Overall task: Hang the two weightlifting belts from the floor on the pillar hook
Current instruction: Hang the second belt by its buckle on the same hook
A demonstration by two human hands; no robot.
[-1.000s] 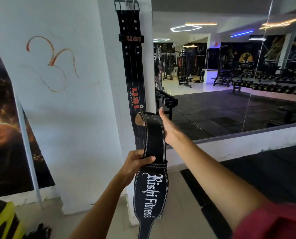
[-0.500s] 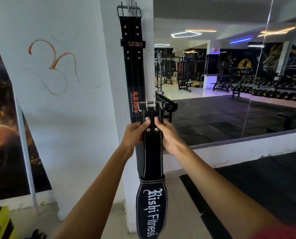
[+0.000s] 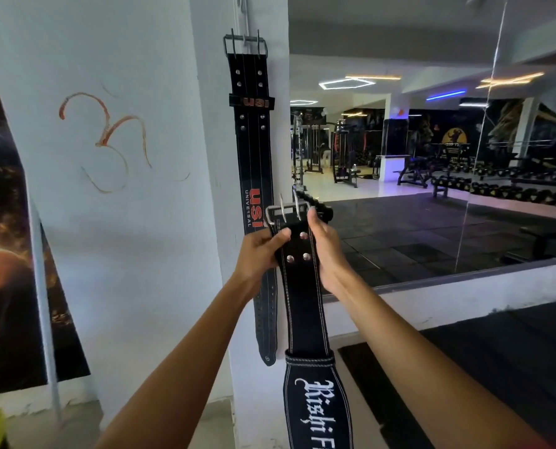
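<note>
A black belt marked USI (image 3: 254, 163) hangs flat against the white pillar (image 3: 212, 189), its metal buckle caught on the hook (image 3: 244, 43) near the top. A second black belt with white stitching and gothic lettering (image 3: 306, 319) dangles in front of it. My left hand (image 3: 260, 254) and my right hand (image 3: 323, 251) grip this second belt from either side, just below its silver two-prong buckle (image 3: 286, 212). The buckle stands upright, well below the hook.
A large wall mirror (image 3: 432, 157) fills the right side, reflecting gym machines and dumbbell racks. A dark poster (image 3: 4, 254) covers the wall at left. An orange symbol is painted on the white wall. Black rubber mat lies at lower right.
My left hand climbed from the belt's middle to just under the buckle. The folded belt now hangs straight with the buckle up, held a little higher against the pillar.
</note>
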